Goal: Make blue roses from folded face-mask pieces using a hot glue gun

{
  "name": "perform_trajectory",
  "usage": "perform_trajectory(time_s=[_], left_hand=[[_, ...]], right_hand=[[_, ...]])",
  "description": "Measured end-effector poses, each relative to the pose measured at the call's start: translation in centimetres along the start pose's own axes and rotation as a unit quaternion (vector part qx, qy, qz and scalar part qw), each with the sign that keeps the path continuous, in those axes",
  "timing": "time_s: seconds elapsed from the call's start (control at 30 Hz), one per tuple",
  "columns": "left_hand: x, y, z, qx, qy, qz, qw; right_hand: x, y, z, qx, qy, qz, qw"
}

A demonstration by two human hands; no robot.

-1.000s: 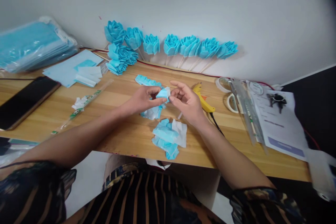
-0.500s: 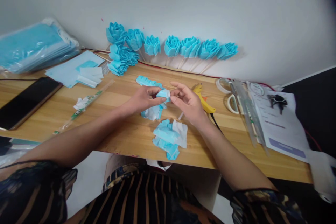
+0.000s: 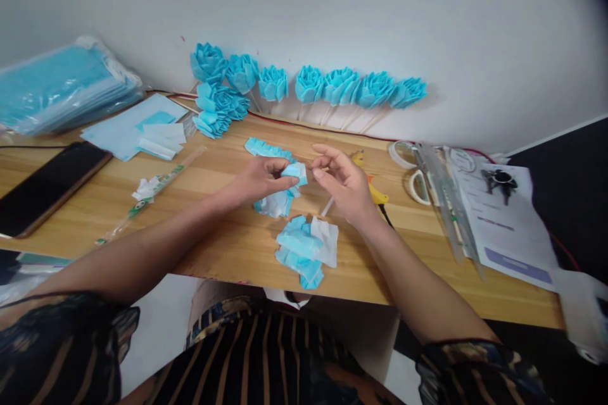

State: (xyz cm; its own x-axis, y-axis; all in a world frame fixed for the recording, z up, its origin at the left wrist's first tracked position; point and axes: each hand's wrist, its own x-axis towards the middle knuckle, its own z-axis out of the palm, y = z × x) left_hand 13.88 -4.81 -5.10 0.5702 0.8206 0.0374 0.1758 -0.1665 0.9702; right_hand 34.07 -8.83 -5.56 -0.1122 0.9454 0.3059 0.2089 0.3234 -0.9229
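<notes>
A small folded piece of blue material (image 3: 295, 171) is pinched between the thumb and fingers of my left hand (image 3: 256, 181). Just to its right is my right hand (image 3: 342, 183), fingers curved and apart, with nothing visible between them. Blue petal strips (image 3: 266, 148) lie on the table behind and below my left hand. Nearer the front edge is a pile of blue and white scraps (image 3: 304, 247). A yellow glue gun (image 3: 377, 193) lies partly hidden behind my right hand, and a clear stick (image 3: 327, 205) shows beside that hand.
Blue flowers on sticks (image 3: 342, 85) lean along the wall. At left are a bag of blue sheets (image 3: 61, 85), flat pieces (image 3: 114, 133), a phone (image 3: 50, 186) and a plastic wrapper (image 3: 159, 186). Tape rolls (image 3: 418, 187), paper (image 3: 510, 228) and keys (image 3: 501, 182) lie at right.
My right hand has moved slightly right, away from the folded piece, and covers more of the glue gun. My left hand still holds the piece in nearly the same place.
</notes>
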Motion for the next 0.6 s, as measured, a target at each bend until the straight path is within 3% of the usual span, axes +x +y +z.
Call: perform_trajectory(time_s=[0.23, 0.3, 0.37, 0.43, 0.5, 0.57, 0.6], left_hand=[[-0.1, -0.1, -0.2, -0.034, 0.03, -0.022, 0.999], [-0.1, -0.1, -0.3, -0.032, 0.039, -0.024, 0.998], [-0.1, -0.2, -0.5, -0.027, 0.047, -0.021, 0.998], [0.1, -0.4, -0.6, -0.021, 0.056, -0.014, 0.998], [0.2, -0.4, -0.7, -0.014, 0.06, -0.006, 0.998], [0.2, -0.3, -0.8, -0.007, 0.059, 0.002, 0.998], [0.2, -0.3, -0.8, -0.004, 0.059, 0.004, 0.998]], right_hand=[[0.8, -1.0, -1.7, -0.062, 0.084, -0.007, 0.994], [1.2, -1.7, -3.2, -0.127, 0.09, -0.024, 0.987], [1.1, -2.1, -5.1, -0.244, 0.052, -0.033, 0.968], [0.3, -2.1, -6.8, -0.398, -0.018, -0.021, 0.917], [-0.9, -1.5, -8.1, -0.542, -0.07, 0.018, 0.837], [-2.1, -0.6, -8.7, -0.627, -0.1, 0.059, 0.77], [-2.6, -0.2, -8.7, -0.644, -0.11, 0.074, 0.753]])
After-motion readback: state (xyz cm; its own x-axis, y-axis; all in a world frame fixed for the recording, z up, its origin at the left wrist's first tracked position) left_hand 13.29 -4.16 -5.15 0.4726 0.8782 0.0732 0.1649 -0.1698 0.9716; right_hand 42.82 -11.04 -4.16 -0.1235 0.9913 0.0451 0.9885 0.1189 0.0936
